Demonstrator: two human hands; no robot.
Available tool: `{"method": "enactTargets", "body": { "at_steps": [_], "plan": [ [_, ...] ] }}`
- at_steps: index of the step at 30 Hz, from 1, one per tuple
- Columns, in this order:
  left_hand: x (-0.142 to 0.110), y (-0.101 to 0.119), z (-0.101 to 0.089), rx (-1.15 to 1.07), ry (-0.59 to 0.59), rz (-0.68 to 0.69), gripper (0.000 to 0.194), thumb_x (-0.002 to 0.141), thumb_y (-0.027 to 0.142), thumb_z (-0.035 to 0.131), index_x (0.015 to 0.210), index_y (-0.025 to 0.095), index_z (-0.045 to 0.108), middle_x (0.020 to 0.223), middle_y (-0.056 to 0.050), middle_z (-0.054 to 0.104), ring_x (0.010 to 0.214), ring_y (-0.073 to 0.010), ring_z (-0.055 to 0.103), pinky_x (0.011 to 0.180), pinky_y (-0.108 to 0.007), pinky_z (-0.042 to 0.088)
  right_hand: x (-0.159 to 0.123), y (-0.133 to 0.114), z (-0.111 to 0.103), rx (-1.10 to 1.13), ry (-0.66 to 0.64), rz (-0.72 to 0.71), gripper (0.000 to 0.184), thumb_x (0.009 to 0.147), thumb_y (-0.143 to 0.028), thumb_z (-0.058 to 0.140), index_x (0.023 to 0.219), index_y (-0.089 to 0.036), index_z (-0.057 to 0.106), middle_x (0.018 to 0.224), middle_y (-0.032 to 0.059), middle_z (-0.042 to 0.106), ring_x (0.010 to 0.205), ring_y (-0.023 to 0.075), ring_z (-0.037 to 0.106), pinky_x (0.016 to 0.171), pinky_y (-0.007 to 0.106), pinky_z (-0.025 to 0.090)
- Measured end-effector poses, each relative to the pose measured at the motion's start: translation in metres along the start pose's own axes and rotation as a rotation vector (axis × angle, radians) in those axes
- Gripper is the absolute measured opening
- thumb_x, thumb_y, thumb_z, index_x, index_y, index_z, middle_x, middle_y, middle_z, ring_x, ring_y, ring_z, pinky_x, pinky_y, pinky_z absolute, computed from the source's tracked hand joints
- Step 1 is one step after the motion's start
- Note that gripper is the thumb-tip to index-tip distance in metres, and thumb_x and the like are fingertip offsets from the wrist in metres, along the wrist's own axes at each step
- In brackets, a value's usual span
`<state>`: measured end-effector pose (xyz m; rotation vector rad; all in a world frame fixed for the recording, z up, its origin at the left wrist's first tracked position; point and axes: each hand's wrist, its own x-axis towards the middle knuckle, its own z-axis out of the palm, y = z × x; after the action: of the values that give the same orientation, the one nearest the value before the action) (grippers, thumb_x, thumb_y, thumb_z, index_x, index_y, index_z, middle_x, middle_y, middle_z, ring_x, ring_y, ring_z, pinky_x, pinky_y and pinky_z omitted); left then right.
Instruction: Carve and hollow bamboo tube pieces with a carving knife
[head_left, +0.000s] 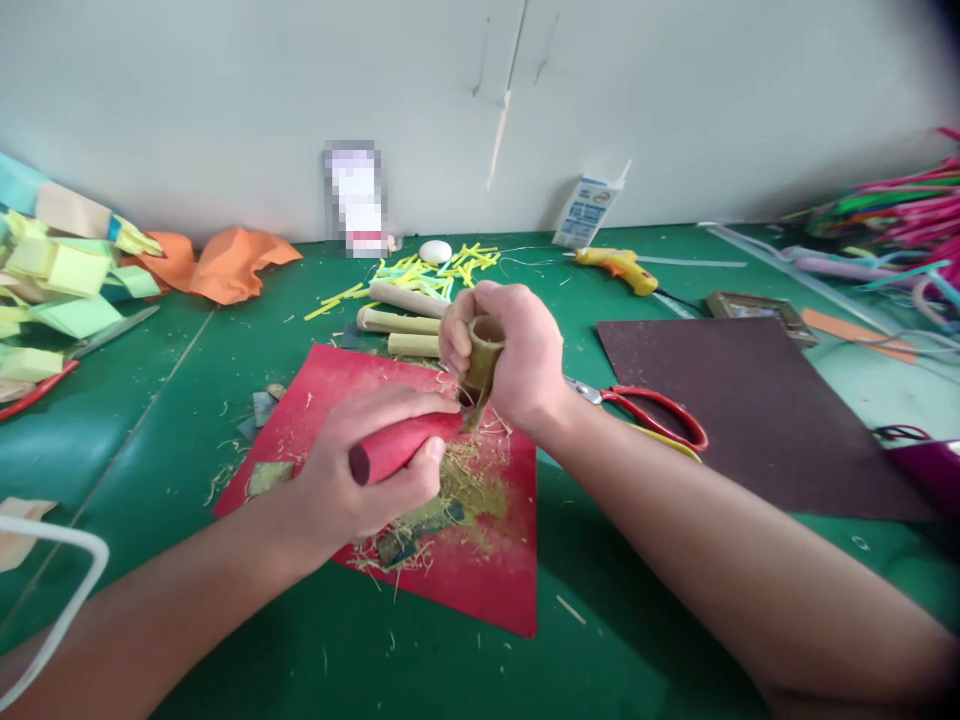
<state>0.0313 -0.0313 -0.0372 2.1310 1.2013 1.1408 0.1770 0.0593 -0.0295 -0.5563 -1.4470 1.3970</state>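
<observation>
My right hand (525,345) is wrapped round a short hollow bamboo tube (482,368), whose open round end faces up toward me. The tube's lower end looks cut at a slant. In my left hand (341,465) is a tool with a thick red handle (397,446), its tip meeting the lower part of the tube. The blade itself is mostly hidden, so its kind cannot be told. Under both hands lies a red sheet (487,585), strewn with bamboo shavings (472,490) and dust. Small dark pieces of what looks like sandpaper (397,545) rest among the shavings.
Bamboo pieces (397,322) and cut yellow straws (352,297) lie behind my hands. Red-handled scissors (660,410) sit right, beside a dark board (720,420). Farther back are a yellow glue gun (619,268), a drink carton (590,210) and a phone (356,200). Folded papers (67,270) pile up left.
</observation>
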Motion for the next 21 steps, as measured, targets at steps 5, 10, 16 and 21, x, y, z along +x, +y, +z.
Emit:
{"method": "enactTargets", "body": {
  "at_steps": [5, 10, 16, 21],
  "plan": [
    [0.006, 0.006, -0.009, 0.061, -0.113, 0.076, 0.032, 0.079, 0.015, 0.056, 0.109, 0.016, 0.063, 0.106, -0.006, 0.068, 0.098, -0.019, 0.063, 0.093, -0.034, 0.05, -0.001, 0.0, 0.0, 0.016, -0.021, 0.034, 0.047, 0.089, -0.047, 0.038, 0.051, -0.02, 0.046, 0.045, -0.0013, 0.04, 0.046, 0.0104, 0.042, 0.047, 0.025, 0.035],
    [0.012, 0.009, -0.012, 0.16, -0.134, 0.158, 0.031, 0.078, 0.015, 0.055, 0.108, 0.013, 0.062, 0.103, -0.008, 0.069, 0.099, -0.0198, 0.063, 0.094, -0.034, 0.051, 0.0, -0.001, -0.001, 0.016, -0.066, 0.035, 0.046, 0.09, -0.043, 0.036, 0.051, -0.02, 0.046, 0.045, -0.0006, 0.041, 0.046, 0.0106, 0.042, 0.045, 0.024, 0.034],
    [0.015, 0.01, -0.02, 0.303, -0.139, 0.254, 0.032, 0.074, 0.013, 0.057, 0.105, 0.012, 0.063, 0.101, -0.009, 0.069, 0.093, -0.0197, 0.065, 0.085, -0.031, 0.053, 0.003, -0.003, -0.002, -0.015, -0.11, 0.023, 0.046, 0.091, -0.036, 0.033, 0.049, -0.02, 0.046, 0.045, -0.0005, 0.043, 0.046, 0.0099, 0.04, 0.048, 0.024, 0.036],
    [0.014, 0.012, -0.031, 0.142, -0.042, -0.014, 0.025, 0.079, 0.021, 0.056, 0.103, 0.022, 0.064, 0.104, -0.001, 0.069, 0.091, -0.0183, 0.065, 0.087, -0.032, 0.053, 0.002, -0.002, -0.002, -0.005, -0.106, 0.051, 0.044, 0.09, -0.037, 0.032, 0.052, -0.02, 0.047, 0.045, -0.001, 0.042, 0.048, 0.0111, 0.041, 0.049, 0.025, 0.036]
  ]
}}
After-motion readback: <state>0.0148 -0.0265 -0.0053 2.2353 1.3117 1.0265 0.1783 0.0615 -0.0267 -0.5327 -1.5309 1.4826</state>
